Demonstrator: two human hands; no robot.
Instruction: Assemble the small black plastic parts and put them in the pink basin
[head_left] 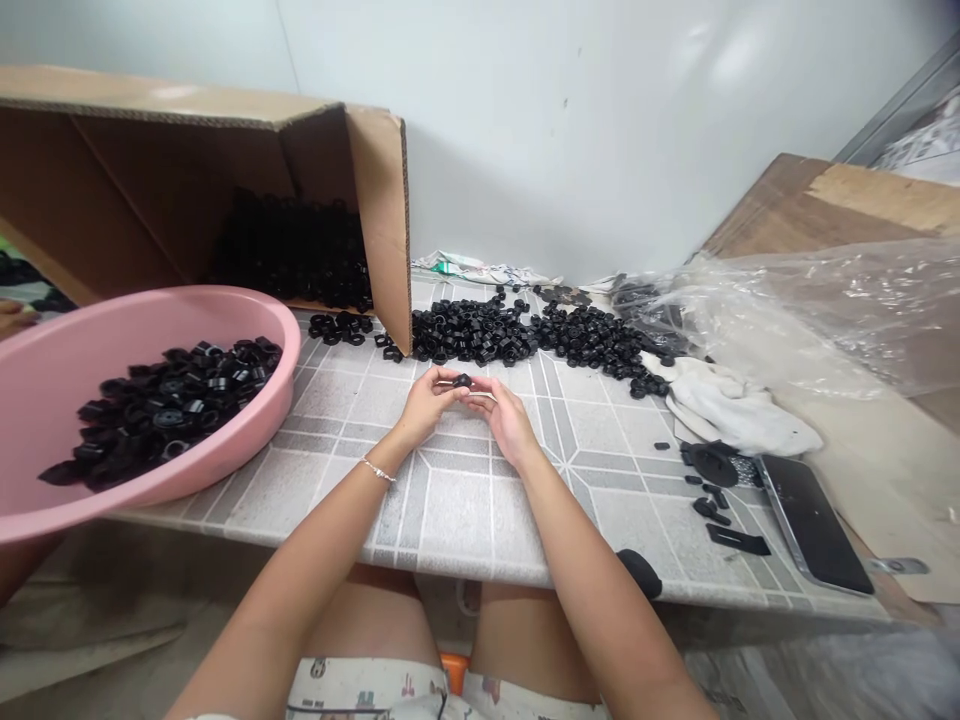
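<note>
Between the fingertips of both hands is a small black plastic part (461, 380), held just above the tablecloth. My left hand (427, 406) pinches it from the left, thumb and fingers closed together. From the other side my right hand (510, 418) has its fingertips closed against the same part. The fingers partly cover it, so its exact shape is hidden. Just beyond the hands lies a pile of black ring-like parts (476, 332), and a second pile of smaller black parts (589, 335) adjoins it on the right.
At left, a pink basin (259, 400) holds many black parts. Behind it a cardboard box (379, 200) lies on its side with more inside. To the right are a white cloth (739, 405), a phone (814, 520), loose black pieces (712, 465) and clear plastic film (847, 310).
</note>
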